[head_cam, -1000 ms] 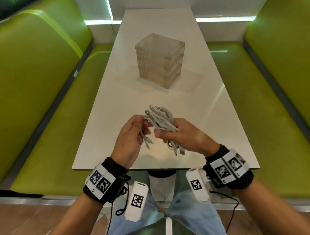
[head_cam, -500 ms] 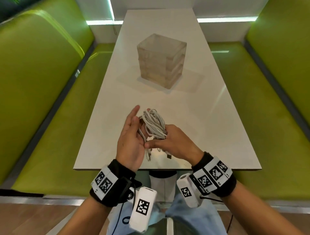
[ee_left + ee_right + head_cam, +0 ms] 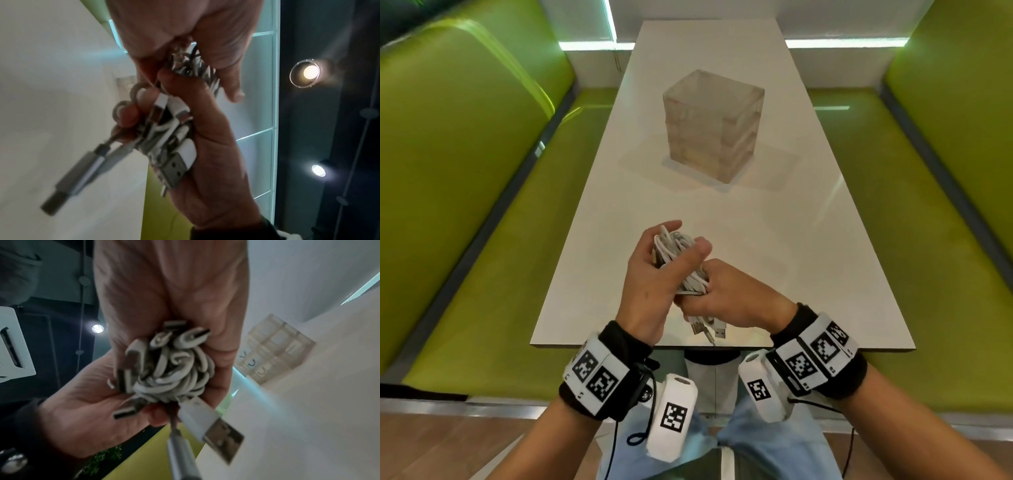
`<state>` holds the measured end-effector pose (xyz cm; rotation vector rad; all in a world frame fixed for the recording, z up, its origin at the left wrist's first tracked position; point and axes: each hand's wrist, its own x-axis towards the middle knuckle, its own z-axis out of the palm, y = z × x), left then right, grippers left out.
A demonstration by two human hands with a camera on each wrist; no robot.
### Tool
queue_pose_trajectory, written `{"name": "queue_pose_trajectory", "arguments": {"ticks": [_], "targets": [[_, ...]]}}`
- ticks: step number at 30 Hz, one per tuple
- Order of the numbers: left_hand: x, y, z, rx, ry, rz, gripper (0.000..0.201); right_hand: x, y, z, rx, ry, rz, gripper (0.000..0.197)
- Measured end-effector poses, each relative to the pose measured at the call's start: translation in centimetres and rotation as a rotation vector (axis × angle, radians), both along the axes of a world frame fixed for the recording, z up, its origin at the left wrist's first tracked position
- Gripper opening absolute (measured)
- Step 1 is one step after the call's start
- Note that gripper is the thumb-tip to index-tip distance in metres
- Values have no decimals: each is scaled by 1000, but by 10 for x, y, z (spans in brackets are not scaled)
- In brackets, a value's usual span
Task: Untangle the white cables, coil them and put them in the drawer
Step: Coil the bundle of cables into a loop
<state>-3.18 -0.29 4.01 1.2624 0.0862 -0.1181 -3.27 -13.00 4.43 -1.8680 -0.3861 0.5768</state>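
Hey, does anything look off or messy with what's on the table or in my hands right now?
Only the white cables: a tangled wad gripped by both the left hand and right hand, USB plugs dangling loose underneath. The drawer unit stands square, drawers closed.

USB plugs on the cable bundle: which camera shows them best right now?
The right wrist view: the USB plugs fan out in front of the white cables, one metal end large and close. The left wrist view shows several, partly blurred. The head view shows only small ends dangling below the right hand.
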Motion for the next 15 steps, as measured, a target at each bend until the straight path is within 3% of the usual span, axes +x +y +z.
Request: {"name": "queue_pose_trajectory", "arguments": {"ticks": [3,7,11,15], "targets": [[-1,-4,5,-56,-6,60,25,-1,0,1,91,51,56,13],[-5,-3,6,-188,18,-38,23,-2,-8,-4,267,273,182,24],[-7,0,4,-315,81,-131,24,-1,-17,-2,279,356,222,7],[-4,-1,1,-321,105,-120,18,1,-18,-3,329,415,212,3]]}}
